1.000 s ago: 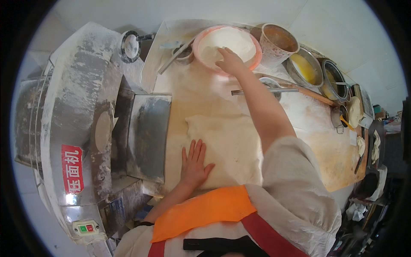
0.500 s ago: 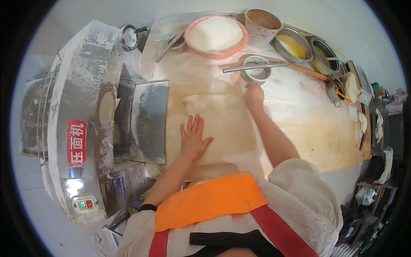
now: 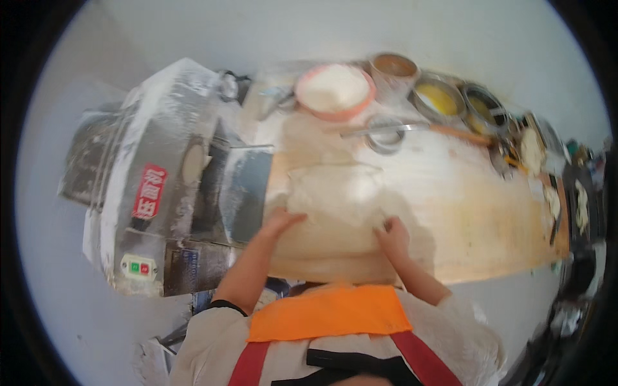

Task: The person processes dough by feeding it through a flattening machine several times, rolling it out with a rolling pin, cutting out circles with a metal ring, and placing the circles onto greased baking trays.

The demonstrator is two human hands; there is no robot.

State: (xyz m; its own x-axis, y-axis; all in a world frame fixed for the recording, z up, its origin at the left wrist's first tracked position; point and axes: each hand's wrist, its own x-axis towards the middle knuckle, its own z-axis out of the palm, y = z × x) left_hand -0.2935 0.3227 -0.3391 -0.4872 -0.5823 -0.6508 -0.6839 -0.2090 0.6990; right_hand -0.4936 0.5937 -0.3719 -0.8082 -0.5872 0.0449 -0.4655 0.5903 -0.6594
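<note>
A pale flat sheet of dough lies on the wooden worktop in front of me. My left hand is at its left edge, fingers pressed together over the dough and somewhat smeared by motion. On the opposite edge, my right hand is closed in a pinch on the dough's side. The near part of the sheet runs between my wrists toward the table's front.
Left of the worktop stands a floury dough-sheeting machine with a metal plate. Along the back are a pink basin of flour, a bucket, metal bowls and a rod with a wooden handle across a small bowl.
My right hand has come back from near the small bowl to the dough's right edge. My left hand, earlier spread flat on the dough, has moved to its left edge. The view has shifted.
</note>
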